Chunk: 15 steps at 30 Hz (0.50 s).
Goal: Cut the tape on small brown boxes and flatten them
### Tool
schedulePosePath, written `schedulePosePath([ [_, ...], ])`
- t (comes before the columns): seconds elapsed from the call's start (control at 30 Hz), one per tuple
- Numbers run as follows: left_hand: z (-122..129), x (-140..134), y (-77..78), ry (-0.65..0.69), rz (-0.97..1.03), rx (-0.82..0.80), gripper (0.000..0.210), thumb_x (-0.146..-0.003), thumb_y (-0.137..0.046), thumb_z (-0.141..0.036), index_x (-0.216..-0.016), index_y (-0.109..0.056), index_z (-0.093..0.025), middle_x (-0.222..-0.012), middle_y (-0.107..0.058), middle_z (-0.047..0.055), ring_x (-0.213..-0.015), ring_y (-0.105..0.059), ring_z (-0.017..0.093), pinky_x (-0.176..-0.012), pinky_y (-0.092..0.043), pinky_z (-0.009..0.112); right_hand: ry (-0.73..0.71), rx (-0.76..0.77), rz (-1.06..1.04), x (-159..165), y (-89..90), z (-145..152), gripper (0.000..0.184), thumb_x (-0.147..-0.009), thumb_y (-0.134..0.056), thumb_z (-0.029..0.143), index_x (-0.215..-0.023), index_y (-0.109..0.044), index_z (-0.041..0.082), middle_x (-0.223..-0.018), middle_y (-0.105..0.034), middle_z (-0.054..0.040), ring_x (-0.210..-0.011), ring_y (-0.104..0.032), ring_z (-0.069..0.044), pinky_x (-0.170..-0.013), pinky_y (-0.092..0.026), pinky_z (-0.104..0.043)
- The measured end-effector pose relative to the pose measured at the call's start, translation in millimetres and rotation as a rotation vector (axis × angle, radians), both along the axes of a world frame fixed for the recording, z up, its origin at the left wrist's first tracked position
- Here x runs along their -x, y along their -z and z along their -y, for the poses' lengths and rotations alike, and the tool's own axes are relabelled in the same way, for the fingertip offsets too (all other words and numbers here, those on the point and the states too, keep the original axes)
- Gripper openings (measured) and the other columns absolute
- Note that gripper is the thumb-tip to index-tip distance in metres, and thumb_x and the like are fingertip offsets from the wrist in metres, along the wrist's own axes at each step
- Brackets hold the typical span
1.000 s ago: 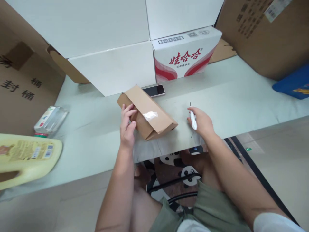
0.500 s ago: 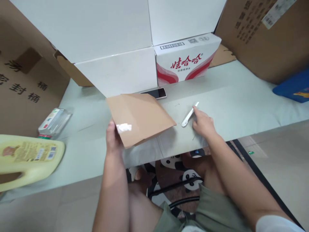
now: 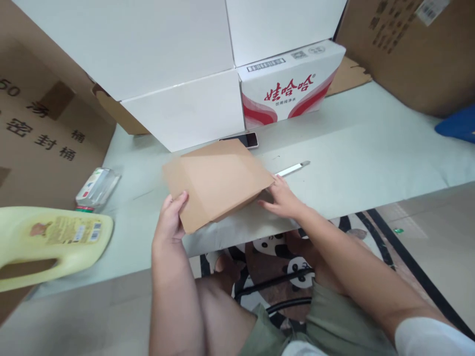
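A thin brown cardboard box (image 3: pixel 222 183) is tilted above the front of the table, with my left hand (image 3: pixel 171 215) closed on its left edge, thumb on top. At its right corner, my right hand (image 3: pixel 284 198) touches it with the fingertips, thumb spread apart below. Just beyond these fingers, a white utility knife (image 3: pixel 293 169) lies on the table, its near end hidden by the box and hand. Behind the box's far edge sits a dark-screened phone (image 3: pixel 250 140), partly covered.
White cartons (image 3: pixel 185 113) and a red-printed white carton (image 3: pixel 293 89) line the back. At left are a pale yellow jug (image 3: pixel 85 235), a clear plastic bottle (image 3: pixel 98 188) and a large brown carton (image 3: pixel 44 113). Another brown carton (image 3: pixel 419 64) and a blue object (image 3: pixel 458 124) stand right.
My right hand has left the knife and moved left to the box's corner. The knife now lies more sideways. The box has turned, and its shiny tape patch no longer shows.
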<state>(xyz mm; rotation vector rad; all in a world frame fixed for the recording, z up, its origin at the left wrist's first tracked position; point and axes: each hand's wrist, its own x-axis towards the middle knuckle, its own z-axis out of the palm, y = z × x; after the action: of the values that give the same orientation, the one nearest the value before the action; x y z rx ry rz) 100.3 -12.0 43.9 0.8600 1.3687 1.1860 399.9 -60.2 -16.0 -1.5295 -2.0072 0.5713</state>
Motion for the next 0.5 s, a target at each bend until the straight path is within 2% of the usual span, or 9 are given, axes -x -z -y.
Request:
schedulePosePath([
  [0.1, 3.6, -0.2, -1.4, 0.062, 0.042, 0.082, 0.058, -0.056, -0.088, -0.054, -0.097, -0.069, -0.019, -0.091, -0.076, 0.012, -0.090, -0.076, 0.035, -0.070, -0.065, 0.044, -0.054, -0.037, -0.304, 3.6, -0.3, -1.7, 0.050, -0.085, -0.062, 0.047, -0.126, -0.062, 0.019, -0.128, -0.069, -0.0179, -0.116, -0.065, -0.034, -0.099, -0.054, -0.055],
  [0.17, 4.4, -0.9, -0.9, 0.121, 0.062, 0.125, 0.066, -0.055, -0.087, -0.064, -0.099, -0.069, -0.018, -0.093, -0.076, 0.014, -0.089, -0.076, 0.035, -0.067, -0.065, 0.043, -0.027, -0.013, -0.449, 2.0, -0.5, 1.8, 0.050, -0.084, -0.066, 0.051, -0.122, -0.062, 0.019, -0.112, -0.074, -0.0147, -0.095, -0.070, -0.029, -0.082, -0.060, -0.046],
  [0.23, 3.9, -3.5, 0.9, 0.152, 0.053, 0.139, 0.068, -0.057, -0.085, -0.068, -0.100, -0.069, -0.018, -0.094, -0.076, 0.015, -0.088, -0.076, 0.034, -0.064, -0.064, 0.041, 0.027, 0.011, -0.501, -2.2, -0.1, 7.3, 0.054, -0.079, -0.073, 0.057, -0.117, -0.064, 0.020, -0.100, -0.075, -0.0112, -0.082, -0.070, -0.025, -0.074, -0.060, -0.042],
  [0.3, 2.1, -8.7, 3.6, 0.163, 0.031, 0.116, 0.064, -0.061, -0.085, -0.067, -0.100, -0.069, -0.019, -0.097, -0.077, 0.015, -0.090, -0.076, 0.033, -0.064, -0.063, 0.039, 0.130, -0.025, -0.486, -8.2, 0.7, 13.4, 0.064, -0.071, -0.079, 0.065, -0.115, -0.065, 0.021, -0.102, -0.074, -0.0115, -0.084, -0.070, -0.026, -0.076, -0.060, -0.044],
  [0.4, -1.5, -20.0, 7.2, 0.192, 0.029, 0.050, 0.058, -0.063, -0.087, -0.062, -0.100, -0.067, -0.021, -0.100, -0.077, 0.014, -0.094, -0.076, 0.033, -0.066, -0.063, 0.038, 0.304, -0.160, -0.422, -18.6, 0.3, 22.9, 0.078, -0.060, -0.082, 0.073, -0.115, -0.065, 0.021, -0.112, -0.072, -0.0141, -0.098, -0.069, -0.031, -0.087, -0.057, -0.049],
  [0.5, -3.5, -31.1, 8.9, 0.212, 0.035, -0.003, 0.055, -0.066, -0.084, -0.064, -0.098, -0.066, -0.022, -0.099, -0.077, 0.013, -0.091, -0.076, 0.031, -0.064, -0.062, 0.036, 0.325, -0.235, -0.437, -27.5, -3.9, 32.4, 0.067, -0.067, -0.077, 0.075, -0.105, -0.068, 0.020, -0.102, -0.072, -0.0113, -0.094, -0.068, -0.029, -0.085, -0.055, -0.045],
])
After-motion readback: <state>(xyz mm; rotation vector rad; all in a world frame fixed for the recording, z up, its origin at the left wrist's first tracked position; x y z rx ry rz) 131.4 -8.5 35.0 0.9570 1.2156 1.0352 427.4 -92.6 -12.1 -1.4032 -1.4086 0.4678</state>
